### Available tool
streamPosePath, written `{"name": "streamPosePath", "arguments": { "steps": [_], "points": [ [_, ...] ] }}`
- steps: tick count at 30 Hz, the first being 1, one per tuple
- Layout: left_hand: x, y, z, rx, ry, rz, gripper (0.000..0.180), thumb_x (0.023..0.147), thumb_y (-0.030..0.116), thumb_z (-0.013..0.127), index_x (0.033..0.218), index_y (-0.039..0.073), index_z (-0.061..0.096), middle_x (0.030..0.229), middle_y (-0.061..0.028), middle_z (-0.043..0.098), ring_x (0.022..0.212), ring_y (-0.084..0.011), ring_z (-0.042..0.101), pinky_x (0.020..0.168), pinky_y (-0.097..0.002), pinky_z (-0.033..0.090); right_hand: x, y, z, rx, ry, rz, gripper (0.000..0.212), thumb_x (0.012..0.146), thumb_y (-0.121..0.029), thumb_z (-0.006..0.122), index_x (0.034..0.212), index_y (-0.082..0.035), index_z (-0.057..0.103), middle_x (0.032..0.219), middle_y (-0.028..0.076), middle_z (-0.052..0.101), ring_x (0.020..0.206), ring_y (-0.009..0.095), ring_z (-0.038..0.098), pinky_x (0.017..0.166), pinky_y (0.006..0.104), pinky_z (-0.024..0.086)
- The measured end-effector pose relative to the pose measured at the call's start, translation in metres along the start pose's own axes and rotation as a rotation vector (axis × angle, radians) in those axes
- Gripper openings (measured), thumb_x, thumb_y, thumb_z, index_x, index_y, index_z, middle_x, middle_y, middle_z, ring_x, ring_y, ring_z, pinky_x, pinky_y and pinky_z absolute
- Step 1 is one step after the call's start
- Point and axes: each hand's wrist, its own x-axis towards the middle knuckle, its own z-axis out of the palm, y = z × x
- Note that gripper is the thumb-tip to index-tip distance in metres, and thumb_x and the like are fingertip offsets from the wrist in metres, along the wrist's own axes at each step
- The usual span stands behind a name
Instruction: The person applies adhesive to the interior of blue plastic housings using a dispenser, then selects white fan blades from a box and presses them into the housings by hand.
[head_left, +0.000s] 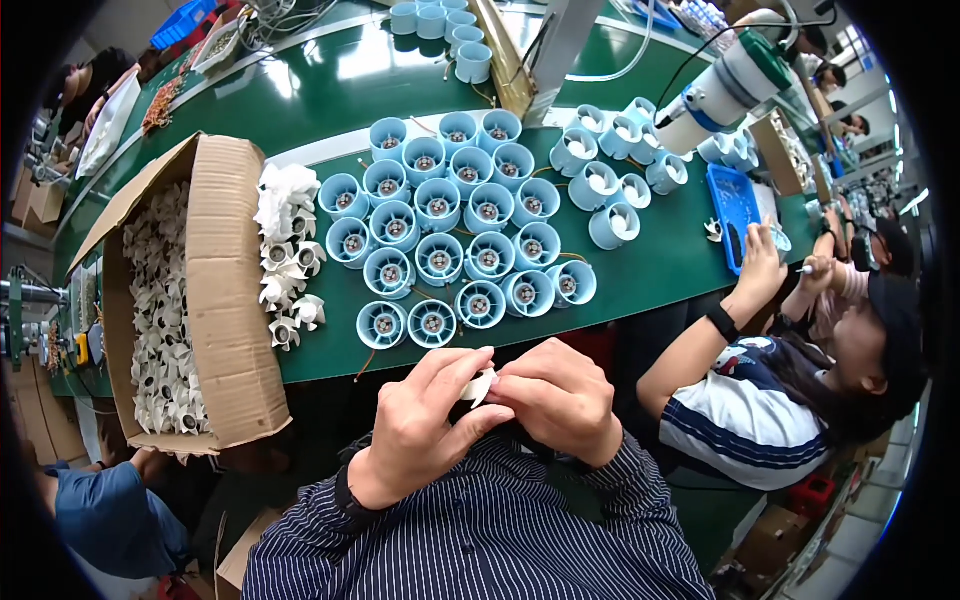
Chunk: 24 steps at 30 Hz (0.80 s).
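My left hand [425, 415] pinches a small white fan impeller [477, 389] between thumb and forefinger, just off the table's near edge. The fingertips of my right hand [562, 397] close on the impeller's right side, covering part of it. Ahead of my hands stand several rows of light blue round housings [432, 322], open side up, with spokes and a hub inside and thin wires trailing from some. Loose white impellers [284, 331] lie in a cluster left of the housings.
A cardboard box [238, 300] full of white impellers stands at the left. Farther right are housings with white impellers inside [613, 226], a blue tray [733, 205] and a hanging white-and-green tool [725, 90]. A co-worker [745, 410] sits close on my right. A metal post [560, 60] rises behind.
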Motion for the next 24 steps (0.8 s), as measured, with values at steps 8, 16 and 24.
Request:
{"name": "streamPosePath", "arguments": {
  "steps": [8, 16, 24],
  "points": [
    [-0.014, -0.005, 0.004, -0.434, -0.221, -0.482, 0.034, 0.093, 0.003, 0.080, 0.125, -0.004, 0.070, 0.106, -0.0097, 0.072, 0.079, -0.0108, 0.071, 0.067, -0.0258, 0.058, -0.023, 0.047, -0.045, 0.057, 0.375, 0.793, 0.016, 0.106, -0.012, 0.074, 0.100, 0.002, 0.069, 0.086, 0.000, 0.066, 0.077, 0.008, 0.056, 0.069, 0.0245, 0.045],
    [-0.022, -0.022, -0.007, -0.850, -0.351, -0.883, 0.032, 0.099, 0.007, 0.074, 0.129, -0.001, 0.068, 0.110, -0.0055, 0.070, 0.086, -0.0083, 0.068, 0.077, -0.0235, 0.056, -0.026, 0.076, -0.054, 0.018, 0.212, 0.831, 0.018, 0.108, -0.015, 0.071, 0.101, 0.002, 0.068, 0.086, -0.003, 0.063, 0.076, 0.005, 0.054, 0.068, 0.0224, 0.042],
    [-0.026, -0.021, -0.006, -0.998, -0.248, -0.806, 0.038, 0.098, 0.002, 0.070, 0.135, -0.002, 0.064, 0.121, -0.0098, 0.068, 0.105, -0.0158, 0.070, 0.095, -0.0319, 0.060, -0.020, 0.078, -0.052, -0.010, 0.178, 0.842, 0.016, 0.107, -0.013, 0.073, 0.101, 0.002, 0.069, 0.082, -0.004, 0.063, 0.075, 0.004, 0.054, 0.068, 0.0229, 0.044]
  ]
}}
